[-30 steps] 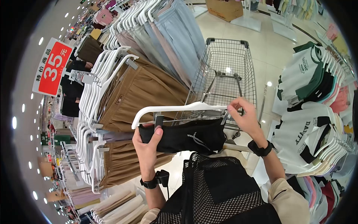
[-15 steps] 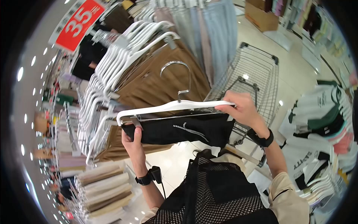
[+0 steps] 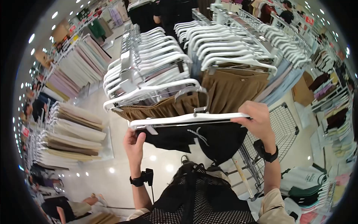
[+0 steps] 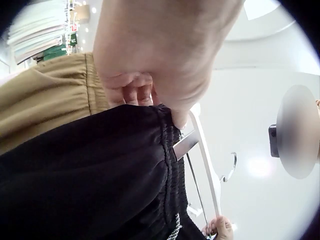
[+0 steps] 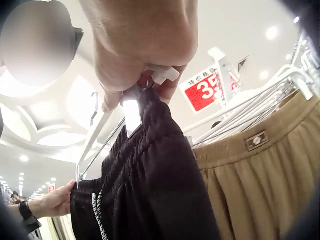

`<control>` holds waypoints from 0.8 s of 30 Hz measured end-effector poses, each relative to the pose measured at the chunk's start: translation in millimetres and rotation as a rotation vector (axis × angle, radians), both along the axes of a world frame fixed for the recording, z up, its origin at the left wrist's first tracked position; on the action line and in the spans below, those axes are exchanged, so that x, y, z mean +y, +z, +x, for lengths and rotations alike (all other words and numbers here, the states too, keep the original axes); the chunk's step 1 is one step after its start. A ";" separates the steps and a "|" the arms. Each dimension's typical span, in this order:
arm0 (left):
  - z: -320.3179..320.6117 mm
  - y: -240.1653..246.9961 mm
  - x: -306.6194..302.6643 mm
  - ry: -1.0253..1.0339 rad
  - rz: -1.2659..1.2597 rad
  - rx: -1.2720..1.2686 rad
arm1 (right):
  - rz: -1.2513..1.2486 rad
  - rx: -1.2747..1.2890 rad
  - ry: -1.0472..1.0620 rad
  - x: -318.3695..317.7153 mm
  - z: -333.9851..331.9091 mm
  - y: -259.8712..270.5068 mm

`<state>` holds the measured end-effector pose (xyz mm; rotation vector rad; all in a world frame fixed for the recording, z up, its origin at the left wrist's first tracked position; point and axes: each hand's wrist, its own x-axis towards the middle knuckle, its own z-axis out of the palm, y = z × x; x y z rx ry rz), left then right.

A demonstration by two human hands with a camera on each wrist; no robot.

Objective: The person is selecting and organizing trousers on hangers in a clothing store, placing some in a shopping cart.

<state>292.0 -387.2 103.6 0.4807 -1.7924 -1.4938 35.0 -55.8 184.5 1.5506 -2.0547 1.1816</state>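
Observation:
Black drawstring pants hang clipped on a white hanger in front of the person. The left hand pinches the waistband at the hanger's left end, beside a metal clip. At the other end, the right hand grips the hanger's white arm. In the left wrist view, the elastic waistband bunches under the left hand. The right wrist view has the right hand curled round the hanger end above a shiny clip, with a patterned drawstring lower down.
Just beyond the pants stands a rack of brown pants on white hangers. A wire shopping cart is at the right. Folded trousers hang at the left, and shirts at the lower right.
The view has swung so the rack lies straight ahead and the cart farther right. Both hands still hold the hanger and pants, whose cloth has dropped from a bundle to hang lower.

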 end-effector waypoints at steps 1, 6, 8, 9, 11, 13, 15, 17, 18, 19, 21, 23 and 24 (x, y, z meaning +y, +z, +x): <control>5.7 5.1 -4.2 0.019 0.031 0.056 | 0.004 0.003 0.048 -16.4 2.5 2.0; 37.4 -11.5 -59.3 0.085 -0.137 0.100 | -0.036 0.048 0.099 -100.3 2.6 8.2; 40.6 -11.3 -81.4 0.150 -0.111 0.069 | -0.046 0.016 0.057 -128.0 -2.8 9.9; 36.9 -10.9 -91.4 0.173 -0.161 0.062 | -0.068 -0.013 0.049 -140.3 -8.1 5.4; 14.7 1.6 -101.7 0.265 -0.203 0.122 | -0.088 -0.040 0.033 -160.1 -14.2 -4.0; 14.9 -5.8 -118.1 0.271 -0.183 0.040 | -0.004 -0.032 0.002 -174.0 -6.2 -6.4; 13.5 -10.3 -127.9 0.241 -0.205 -0.064 | 0.044 -0.065 -0.034 -182.1 0.7 -16.2; 9.7 -12.7 -130.1 0.171 -0.161 -0.056 | 0.034 -0.052 -0.106 -181.0 -0.4 -20.2; 9.1 -13.4 -130.2 0.140 -0.137 -0.051 | 0.031 -0.044 -0.138 -180.3 -0.6 -20.4; 8.3 -11.4 -132.1 0.109 -0.104 -0.064 | 0.033 -0.069 -0.162 -179.7 3.2 -19.1; 3.2 -19.1 -139.2 0.096 -0.117 -0.084 | 0.011 -0.040 -0.188 -182.0 9.4 -21.3; -5.0 -31.6 -142.9 0.097 -0.101 -0.081 | 0.045 -0.041 -0.199 -178.3 5.3 -31.3; -8.5 -31.0 -142.1 0.127 -0.110 -0.052 | 0.043 -0.039 -0.223 -182.1 6.7 -29.3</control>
